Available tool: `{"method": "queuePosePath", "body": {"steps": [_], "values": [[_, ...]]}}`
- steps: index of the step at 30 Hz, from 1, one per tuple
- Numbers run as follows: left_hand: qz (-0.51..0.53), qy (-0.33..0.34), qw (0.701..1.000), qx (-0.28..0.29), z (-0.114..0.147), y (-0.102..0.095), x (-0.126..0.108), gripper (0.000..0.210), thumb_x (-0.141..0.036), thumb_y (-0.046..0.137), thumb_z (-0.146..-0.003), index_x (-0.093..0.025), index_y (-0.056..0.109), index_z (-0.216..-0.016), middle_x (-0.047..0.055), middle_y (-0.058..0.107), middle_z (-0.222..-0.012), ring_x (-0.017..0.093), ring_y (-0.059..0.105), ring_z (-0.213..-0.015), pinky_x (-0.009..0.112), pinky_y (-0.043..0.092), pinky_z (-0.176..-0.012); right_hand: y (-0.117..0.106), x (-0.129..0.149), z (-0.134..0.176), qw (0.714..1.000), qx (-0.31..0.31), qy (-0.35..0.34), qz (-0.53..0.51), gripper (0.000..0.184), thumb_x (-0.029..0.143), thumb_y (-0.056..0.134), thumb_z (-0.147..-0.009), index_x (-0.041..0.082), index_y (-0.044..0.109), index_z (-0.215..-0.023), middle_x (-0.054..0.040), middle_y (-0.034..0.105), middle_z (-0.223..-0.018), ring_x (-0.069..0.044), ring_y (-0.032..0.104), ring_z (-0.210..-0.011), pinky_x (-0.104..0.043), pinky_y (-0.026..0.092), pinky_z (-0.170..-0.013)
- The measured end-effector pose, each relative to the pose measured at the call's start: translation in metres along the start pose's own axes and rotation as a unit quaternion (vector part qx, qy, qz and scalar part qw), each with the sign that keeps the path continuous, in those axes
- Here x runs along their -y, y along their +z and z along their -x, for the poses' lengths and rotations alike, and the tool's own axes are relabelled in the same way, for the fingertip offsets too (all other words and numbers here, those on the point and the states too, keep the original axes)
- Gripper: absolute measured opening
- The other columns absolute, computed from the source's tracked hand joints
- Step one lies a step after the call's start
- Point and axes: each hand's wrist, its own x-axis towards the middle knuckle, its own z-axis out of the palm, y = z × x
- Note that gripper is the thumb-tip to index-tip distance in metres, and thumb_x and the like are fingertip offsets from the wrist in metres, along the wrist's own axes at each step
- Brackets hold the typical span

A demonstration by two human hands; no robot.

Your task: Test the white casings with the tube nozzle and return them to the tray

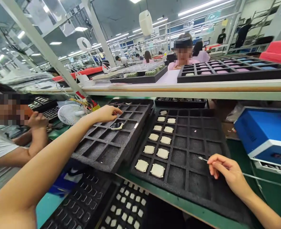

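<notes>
My left hand point(108, 113) hovers over the black foam tray point(107, 157) on the left, fingers bent downward and partly spread, with nothing visible in them. Just below it, one watch-like piece point(117, 126) with a dark round face and pale casing lies in a compartment. Between the fingers of my right hand point(222, 167) is a thin pale cord point(203, 159) with a small tip, trailing off to the right. That hand is above the right foam tray point(178, 187). Cream-coloured square casings point(157, 170) fill two columns on this tray's left side.
A blue-and-white box point(262, 130) stands at the right. Lower trays with small pale pieces point(128, 206) sit below the bench edge. A white fan point(71, 114) and a co-worker point(2, 146) are at the left. A shelf point(154, 89) with more trays runs across the back.
</notes>
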Motion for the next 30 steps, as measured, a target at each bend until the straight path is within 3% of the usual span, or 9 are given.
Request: {"method": "queuePosePath", "body": {"steps": [6,10,12,15,18,21,24,27,30], "values": [[0.133,0.012,0.987,0.086,0.016,0.010,0.002,0.062,-0.043,0.059,-0.063,-0.020,0.062,-0.121,0.002,0.065,-0.121,0.022,0.061,-0.107,0.023,0.046,-0.089,-0.003,-0.006,0.000,1.000,-0.006,-0.013,0.007,0.024,0.039,0.055,-0.083,0.017,0.060,-0.075,-0.0014,0.058,-0.053,-0.012,0.049,-0.045,-0.024,0.039,-0.046],[0.122,0.016,0.989,0.077,0.022,0.017,0.009,0.055,-0.046,0.069,-0.056,-0.024,0.070,-0.107,0.001,0.073,-0.102,0.023,0.065,-0.094,0.027,0.047,-0.087,-0.003,-0.006,0.000,1.000,-0.007,-0.014,0.008,0.024,0.039,0.056,-0.083,0.017,0.061,-0.075,-0.0014,0.058,-0.053,-0.012,0.050,-0.045,-0.024,0.040,-0.046],[0.129,0.000,0.991,0.023,0.029,0.020,0.002,0.046,-0.043,0.071,-0.056,-0.026,0.073,-0.099,0.001,0.075,-0.093,0.024,0.066,-0.086,0.029,0.049,-0.084,-0.002,-0.004,0.000,1.000,-0.009,-0.013,0.009,0.024,0.040,0.057,-0.082,0.017,0.061,-0.074,-0.0017,0.058,-0.053,-0.012,0.050,-0.044,-0.024,0.040,-0.045],[0.191,0.029,0.973,-0.124,0.061,0.020,-0.040,0.038,-0.040,0.072,-0.063,-0.030,0.073,-0.099,0.001,0.074,-0.095,0.023,0.067,-0.082,0.031,0.051,-0.082,0.000,0.000,0.001,1.000,-0.011,-0.009,0.009,0.025,0.040,0.057,-0.080,0.017,0.061,-0.073,-0.0024,0.058,-0.052,-0.013,0.049,-0.043,-0.025,0.039,-0.044],[0.278,0.169,0.917,-0.229,0.114,0.027,-0.112,0.045,-0.034,0.072,-0.070,-0.035,0.065,-0.115,0.002,0.072,-0.103,0.021,0.069,-0.083,0.030,0.055,-0.080,0.001,0.002,0.001,1.000,-0.013,-0.009,0.007,0.024,0.039,0.058,-0.078,0.017,0.062,-0.071,-0.0027,0.058,-0.051,-0.013,0.049,-0.043,-0.025,0.039,-0.043],[0.332,0.371,0.842,-0.207,0.150,0.043,-0.181,0.067,-0.024,0.071,-0.074,-0.029,0.046,-0.136,0.008,0.070,-0.109,0.020,0.067,-0.094,0.026,0.056,-0.083,0.001,0.004,0.000,1.000,-0.018,-0.012,0.005,0.021,0.036,0.059,-0.077,0.016,0.061,-0.070,-0.0024,0.058,-0.051,-0.013,0.050,-0.042,-0.025,0.039,-0.043],[0.356,0.430,0.795,-0.239,0.145,0.059,-0.222,0.069,-0.020,0.069,-0.076,-0.024,0.041,-0.139,0.012,0.069,-0.107,0.019,0.067,-0.095,0.024,0.056,-0.082,0.003,0.007,0.000,1.000,-0.023,-0.006,-0.003,0.018,0.033,0.059,-0.075,0.016,0.061,-0.070,-0.0017,0.058,-0.050,-0.012,0.049,-0.041,-0.024,0.039,-0.042],[0.371,0.384,0.778,-0.332,0.117,0.065,-0.245,0.060,-0.024,0.073,-0.073,-0.028,0.052,-0.129,0.009,0.070,-0.105,0.018,0.067,-0.092,0.026,0.055,-0.082,0.005,0.010,0.000,0.999,-0.027,-0.002,-0.020,0.015,0.030,0.058,-0.073,0.016,0.059,-0.068,-0.0003,0.058,-0.048,-0.010,0.047,-0.039,-0.023,0.037,-0.042],[0.387,0.371,0.768,-0.350,0.096,0.061,-0.261,0.053,-0.025,0.074,-0.072,-0.028,0.058,-0.122,0.007,0.069,-0.100,0.017,0.066,-0.089,0.026,0.055,-0.080,0.006,0.010,-0.002,0.999,-0.025,-0.002,-0.036,0.012,0.026,0.056,-0.071,0.016,0.058,-0.066,0.0015,0.056,-0.046,-0.009,0.045,-0.038,-0.022,0.036,-0.041]]}}
